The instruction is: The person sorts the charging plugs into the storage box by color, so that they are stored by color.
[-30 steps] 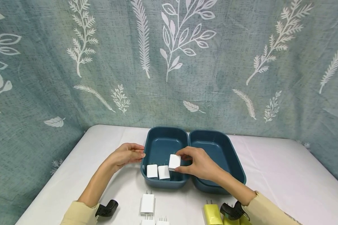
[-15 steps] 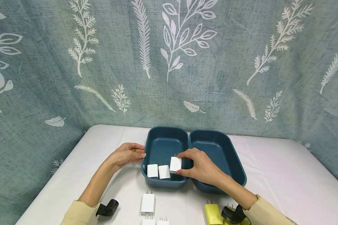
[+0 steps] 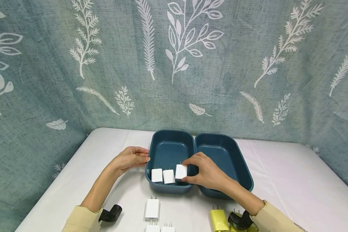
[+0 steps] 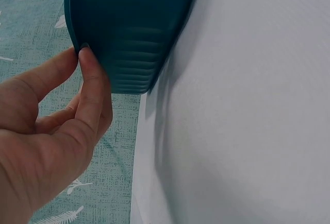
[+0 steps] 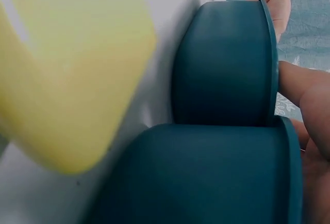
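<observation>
your left hand (image 3: 131,158) pinches bin (image 3: 169,150) by rim: brace it. your right hand (image 3: 206,171) pinches white plug (image 3: 181,172); settle it flat, level with two neighbours (image 3: 169,177), release gently.

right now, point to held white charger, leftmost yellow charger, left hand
Held white charger (image 3: 180,172): head view, broad face
Leftmost yellow charger (image 3: 219,221): head view, broad face
Left hand (image 3: 130,160): head view, its middle

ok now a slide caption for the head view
The right hand pinches a white plug adapter in the left blue bin beside two others; the left hand holds that bin.
</observation>
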`<control>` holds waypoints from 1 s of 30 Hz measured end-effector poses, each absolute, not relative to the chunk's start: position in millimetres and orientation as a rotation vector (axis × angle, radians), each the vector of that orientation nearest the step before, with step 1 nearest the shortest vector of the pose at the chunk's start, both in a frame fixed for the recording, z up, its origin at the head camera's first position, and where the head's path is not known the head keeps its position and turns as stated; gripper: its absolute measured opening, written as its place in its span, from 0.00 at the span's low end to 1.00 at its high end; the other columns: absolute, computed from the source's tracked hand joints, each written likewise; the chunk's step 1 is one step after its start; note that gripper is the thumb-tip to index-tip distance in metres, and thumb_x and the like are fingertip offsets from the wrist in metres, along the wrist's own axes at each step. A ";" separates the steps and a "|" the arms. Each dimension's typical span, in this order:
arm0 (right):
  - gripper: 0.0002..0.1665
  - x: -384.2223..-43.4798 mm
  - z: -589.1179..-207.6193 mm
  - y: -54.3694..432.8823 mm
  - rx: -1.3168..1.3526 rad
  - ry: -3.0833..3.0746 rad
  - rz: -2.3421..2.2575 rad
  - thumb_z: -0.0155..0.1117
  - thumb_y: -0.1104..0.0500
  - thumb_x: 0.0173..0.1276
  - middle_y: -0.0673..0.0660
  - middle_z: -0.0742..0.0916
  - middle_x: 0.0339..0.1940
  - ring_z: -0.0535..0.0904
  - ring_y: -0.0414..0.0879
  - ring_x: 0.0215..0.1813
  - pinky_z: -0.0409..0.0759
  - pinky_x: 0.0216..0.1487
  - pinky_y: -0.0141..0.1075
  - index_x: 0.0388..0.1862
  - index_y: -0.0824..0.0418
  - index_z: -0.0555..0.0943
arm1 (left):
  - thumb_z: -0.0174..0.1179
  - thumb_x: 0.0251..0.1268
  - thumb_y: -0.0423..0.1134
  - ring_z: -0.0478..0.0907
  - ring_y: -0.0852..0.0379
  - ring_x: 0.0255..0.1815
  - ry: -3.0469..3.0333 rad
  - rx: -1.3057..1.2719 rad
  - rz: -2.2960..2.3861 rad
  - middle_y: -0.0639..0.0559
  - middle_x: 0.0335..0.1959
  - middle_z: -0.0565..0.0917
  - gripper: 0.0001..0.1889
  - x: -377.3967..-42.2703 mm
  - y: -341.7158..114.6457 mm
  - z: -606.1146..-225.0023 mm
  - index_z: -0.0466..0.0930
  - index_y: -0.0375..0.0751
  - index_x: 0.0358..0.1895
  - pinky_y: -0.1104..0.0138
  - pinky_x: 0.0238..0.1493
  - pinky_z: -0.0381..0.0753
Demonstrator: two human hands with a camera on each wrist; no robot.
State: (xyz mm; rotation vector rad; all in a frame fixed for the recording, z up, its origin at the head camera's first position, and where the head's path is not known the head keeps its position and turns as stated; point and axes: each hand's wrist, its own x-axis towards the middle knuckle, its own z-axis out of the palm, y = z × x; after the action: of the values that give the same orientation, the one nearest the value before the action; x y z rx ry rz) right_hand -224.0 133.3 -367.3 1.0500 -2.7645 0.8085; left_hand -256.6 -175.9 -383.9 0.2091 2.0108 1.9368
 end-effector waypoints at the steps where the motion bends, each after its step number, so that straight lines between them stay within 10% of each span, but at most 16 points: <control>1: 0.26 -224.3 -367.9 132.9 1.052 -2.767 0.811 0.78 0.48 0.57 0.47 0.85 0.46 0.73 0.49 0.56 0.77 0.51 0.48 0.53 0.56 0.85 | 0.59 0.66 0.24 0.82 0.57 0.41 2.011 0.208 1.937 0.43 0.42 0.83 0.21 -256.8 -175.9 -384.1 0.68 0.17 0.60 0.63 0.49 0.83; 30: 0.23 -229.0 -365.4 125.1 1.115 -2.759 0.806 0.76 0.51 0.60 0.52 0.85 0.48 0.74 0.52 0.58 0.75 0.56 0.51 0.53 0.58 0.84 | 0.58 0.66 0.24 0.82 0.57 0.41 2.010 0.213 1.940 0.37 0.46 0.82 0.21 -257.9 -176.5 -385.7 0.67 0.16 0.60 0.63 0.49 0.83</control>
State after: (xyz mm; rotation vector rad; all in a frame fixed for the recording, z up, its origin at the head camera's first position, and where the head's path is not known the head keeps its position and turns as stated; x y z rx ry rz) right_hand -229.0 125.1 -365.4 1.1150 -2.7588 0.8063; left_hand -257.9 -176.5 -385.7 0.2133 2.0104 1.9401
